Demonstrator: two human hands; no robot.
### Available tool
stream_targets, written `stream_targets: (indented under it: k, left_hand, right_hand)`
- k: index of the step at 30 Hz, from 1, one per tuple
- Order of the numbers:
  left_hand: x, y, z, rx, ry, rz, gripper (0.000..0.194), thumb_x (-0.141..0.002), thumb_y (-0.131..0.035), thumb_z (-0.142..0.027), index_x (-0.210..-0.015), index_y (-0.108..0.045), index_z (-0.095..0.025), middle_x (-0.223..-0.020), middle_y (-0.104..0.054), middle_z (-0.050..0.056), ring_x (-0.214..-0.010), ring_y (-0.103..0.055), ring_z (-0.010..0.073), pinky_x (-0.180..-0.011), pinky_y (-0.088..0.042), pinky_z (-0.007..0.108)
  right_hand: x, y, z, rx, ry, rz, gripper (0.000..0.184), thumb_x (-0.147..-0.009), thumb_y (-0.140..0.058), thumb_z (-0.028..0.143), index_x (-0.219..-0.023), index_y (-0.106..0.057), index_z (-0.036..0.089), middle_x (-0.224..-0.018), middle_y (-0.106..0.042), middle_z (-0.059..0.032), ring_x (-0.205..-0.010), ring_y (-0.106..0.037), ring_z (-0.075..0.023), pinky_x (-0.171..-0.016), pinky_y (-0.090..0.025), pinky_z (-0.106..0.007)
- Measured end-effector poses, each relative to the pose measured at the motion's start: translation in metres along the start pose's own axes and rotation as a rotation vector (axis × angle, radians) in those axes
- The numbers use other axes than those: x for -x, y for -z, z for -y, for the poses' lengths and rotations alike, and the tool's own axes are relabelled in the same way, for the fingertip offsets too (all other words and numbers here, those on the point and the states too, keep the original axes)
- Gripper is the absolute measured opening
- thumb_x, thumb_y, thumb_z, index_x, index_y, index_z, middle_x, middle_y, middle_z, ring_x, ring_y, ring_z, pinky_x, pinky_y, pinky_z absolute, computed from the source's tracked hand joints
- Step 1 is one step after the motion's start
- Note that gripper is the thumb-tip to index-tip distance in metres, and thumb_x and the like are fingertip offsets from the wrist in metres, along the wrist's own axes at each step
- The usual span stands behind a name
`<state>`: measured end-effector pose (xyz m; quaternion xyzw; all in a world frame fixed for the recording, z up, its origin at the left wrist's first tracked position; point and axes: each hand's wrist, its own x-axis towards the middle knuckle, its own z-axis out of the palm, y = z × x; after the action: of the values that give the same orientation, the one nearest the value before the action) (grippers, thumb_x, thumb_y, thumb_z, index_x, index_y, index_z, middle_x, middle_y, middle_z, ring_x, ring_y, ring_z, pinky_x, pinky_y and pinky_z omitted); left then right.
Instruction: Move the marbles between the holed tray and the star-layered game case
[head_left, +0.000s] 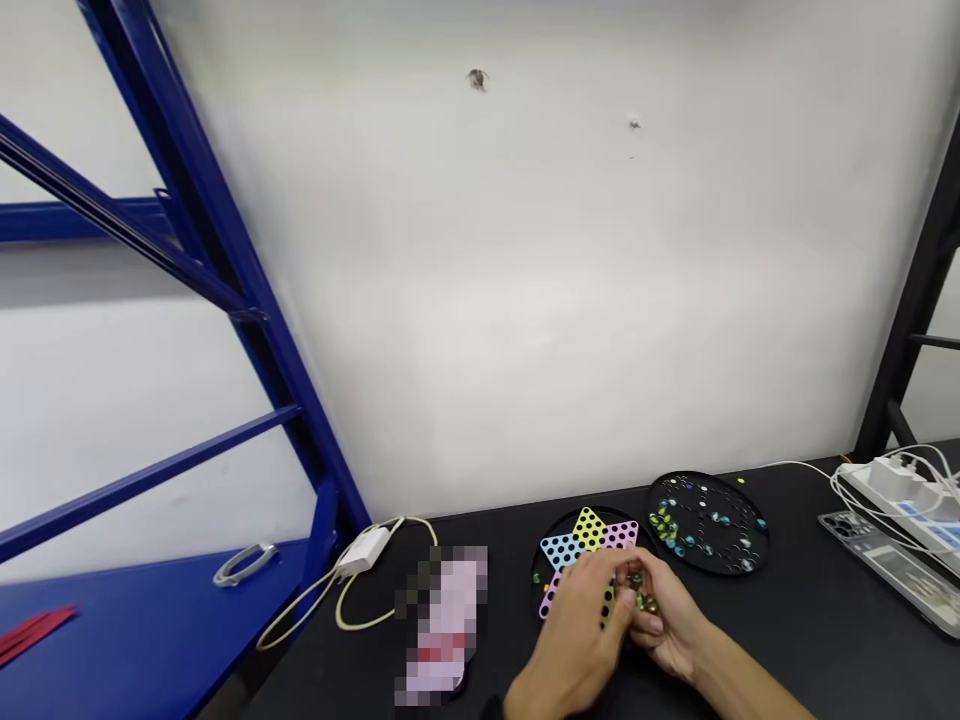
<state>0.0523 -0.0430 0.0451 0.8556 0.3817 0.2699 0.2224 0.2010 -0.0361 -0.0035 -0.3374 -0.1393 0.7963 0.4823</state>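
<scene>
My left hand (570, 640) and my right hand (667, 620) meet low in the view, above the near part of a star-shaped Chinese checkers board (589, 535). The board has yellow, blue and pink points with black holes, and my hands hide its near half. Several small glass marbles (639, 592) sit among my right fingers. My left fingers lie close against them, though I cannot tell if they grip any. Behind, a round black marble board (739, 553) holds several marbles, including a cluster at its left side.
A pixelated pink object (446, 620) lies left of my hands on the black table (780, 640). A white charger (364, 550) and its cable lie further left. A white power strip (900, 500) with cables sits right, beside a blue shelf frame (247, 320).
</scene>
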Motion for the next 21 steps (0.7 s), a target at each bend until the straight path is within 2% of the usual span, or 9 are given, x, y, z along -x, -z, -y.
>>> stream_targets:
  k: [2,4,7,9,16,21]
  left_hand:
    - [-0.001,0.012,0.022,-0.042,0.101,-0.078,0.031,-0.101,-0.034,-0.032,-0.125,-0.053,-0.027,-0.124,-0.061,0.005,-0.112,-0.057,0.02,-0.099,-0.044,0.034]
    - [-0.001,0.023,0.047,-0.185,0.21,-0.072,0.029,-0.099,-0.033,-0.027,-0.112,-0.059,-0.025,-0.117,-0.063,0.004,-0.107,-0.059,0.0202,-0.095,-0.045,0.034]
    - [0.002,0.034,0.075,-0.356,0.323,0.084,0.026,-0.089,-0.048,-0.019,-0.11,-0.061,-0.027,-0.116,-0.064,0.002,-0.108,-0.06,0.022,-0.091,-0.044,0.034]
    - [0.004,0.037,0.083,-0.38,0.361,0.119,0.03,-0.085,-0.052,-0.017,-0.112,-0.06,-0.028,-0.115,-0.065,0.001,-0.108,-0.06,0.021,-0.09,-0.044,0.032]
    - [0.005,0.046,0.08,-0.334,0.418,0.209,0.019,-0.082,-0.057,-0.017,-0.091,-0.07,-0.028,-0.105,-0.07,-0.003,-0.103,-0.064,0.0189,-0.084,-0.044,0.027]
    - [0.002,0.048,0.064,-0.478,0.478,0.236,0.021,-0.083,-0.057,-0.014,-0.091,-0.071,-0.027,-0.102,-0.072,0.0,-0.099,-0.066,0.0215,-0.08,-0.044,0.028]
  right_hand:
    - [0.0,0.001,0.002,0.013,0.06,-0.006,0.034,-0.091,-0.052,0.042,-0.066,-0.046,0.019,-0.048,-0.047,0.0076,-0.029,-0.019,-0.0001,-0.033,-0.005,-0.015]
    - [0.001,0.002,0.002,0.027,0.096,-0.018,0.033,-0.09,-0.054,0.04,-0.067,-0.043,0.02,-0.049,-0.045,0.0088,-0.029,-0.018,-0.0003,-0.033,-0.005,-0.016]
    - [0.001,0.004,0.002,0.046,0.101,-0.004,0.033,-0.088,-0.057,0.043,-0.068,-0.042,0.021,-0.05,-0.044,0.0092,-0.031,-0.017,-0.0005,-0.034,-0.005,-0.018]
    - [0.002,0.005,0.001,0.059,0.092,0.021,0.034,-0.086,-0.058,0.046,-0.068,-0.043,0.021,-0.051,-0.045,0.0089,-0.031,-0.017,-0.0006,-0.035,-0.005,-0.018]
    - [0.002,0.007,0.0,0.087,0.1,0.051,0.036,-0.083,-0.061,0.051,-0.069,-0.045,0.021,-0.052,-0.046,0.0086,-0.032,-0.018,-0.0006,-0.036,-0.005,-0.018]
    - [0.002,0.006,0.001,0.085,0.083,0.056,0.035,-0.086,-0.056,0.049,-0.069,-0.046,0.02,-0.052,-0.047,0.008,-0.032,-0.018,-0.0007,-0.036,-0.005,-0.018]
